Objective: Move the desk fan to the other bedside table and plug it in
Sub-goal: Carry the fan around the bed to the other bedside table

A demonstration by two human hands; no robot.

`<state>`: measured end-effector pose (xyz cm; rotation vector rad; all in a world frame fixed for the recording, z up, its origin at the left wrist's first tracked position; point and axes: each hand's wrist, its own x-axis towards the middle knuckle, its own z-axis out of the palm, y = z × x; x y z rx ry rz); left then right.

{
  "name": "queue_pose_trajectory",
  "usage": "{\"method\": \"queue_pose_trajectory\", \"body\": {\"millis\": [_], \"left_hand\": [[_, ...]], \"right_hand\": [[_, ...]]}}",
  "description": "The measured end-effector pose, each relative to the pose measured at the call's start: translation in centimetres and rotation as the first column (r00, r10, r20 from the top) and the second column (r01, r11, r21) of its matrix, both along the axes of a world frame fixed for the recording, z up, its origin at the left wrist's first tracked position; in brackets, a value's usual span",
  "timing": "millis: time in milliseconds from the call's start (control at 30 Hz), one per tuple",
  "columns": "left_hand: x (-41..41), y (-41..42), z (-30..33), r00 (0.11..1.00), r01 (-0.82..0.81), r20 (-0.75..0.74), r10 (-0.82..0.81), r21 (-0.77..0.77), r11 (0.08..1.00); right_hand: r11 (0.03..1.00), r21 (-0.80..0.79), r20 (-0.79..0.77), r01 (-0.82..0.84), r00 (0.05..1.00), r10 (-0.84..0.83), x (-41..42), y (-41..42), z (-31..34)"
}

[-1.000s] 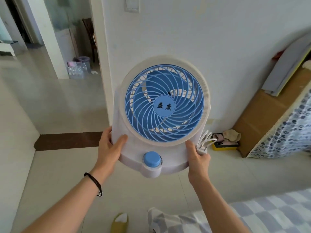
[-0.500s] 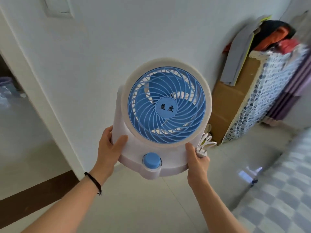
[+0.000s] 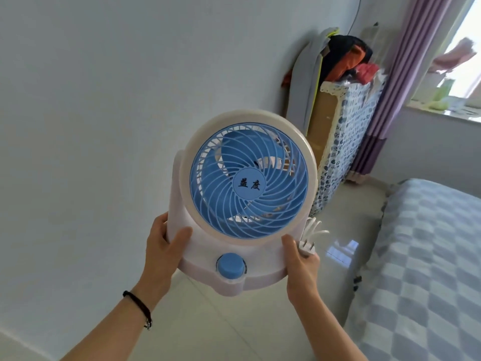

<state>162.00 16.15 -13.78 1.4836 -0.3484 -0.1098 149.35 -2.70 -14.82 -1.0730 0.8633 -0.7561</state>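
Between both hands, fan [image 3: 248, 183] upright, facing carrier: left hand [image 3: 162, 250] grips base, right hand [image 3: 302, 259] base plus plug [image 3: 308, 247]; bed [image 3: 426, 256] right.

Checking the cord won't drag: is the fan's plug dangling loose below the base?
No: the plug and bundled cord are held against the fan base by the right hand.

We see only the thumb side of each hand: the fingers of the left hand [image 3: 162, 252] and right hand [image 3: 302, 267] lie hidden behind the fan [image 3: 242, 201]. Its cord [image 3: 312, 231] shows only as loops beside the right hand, the plug [image 3: 307, 248] half covered. The bed [image 3: 426, 269] is cut off at the right and bottom edges.
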Motion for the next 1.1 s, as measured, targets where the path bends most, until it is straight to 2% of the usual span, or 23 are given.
{"method": "queue_pose_trajectory", "body": {"millis": [233,733,967,1100], "left_hand": [[6.1,-10.2,0.8,0.997,0.07,0.019,-0.069,-0.006,0.998],[14.8,-32.3,0.2,0.93,0.365,-0.031,-0.365,-0.015,0.931],[20.3,-45.3,1.5,0.835,0.546,-0.061,-0.547,-0.035,0.837],[23.0,-50.8,1.8,0.763,0.646,-0.001,-0.646,-0.035,0.763]], "right_hand": [[0.997,-0.043,0.029,0.068,0.997,-0.067,4.9,-9.2,0.3],[0.905,-0.106,0.04,0.413,0.911,-0.411,8.6,-26.0,0.6],[0.819,-0.103,0.017,0.565,0.824,-0.566,12.7,-34.8,1.2],[0.773,-0.087,0.016,0.628,0.777,-0.63,14.1,-38.6,1.2]]}}
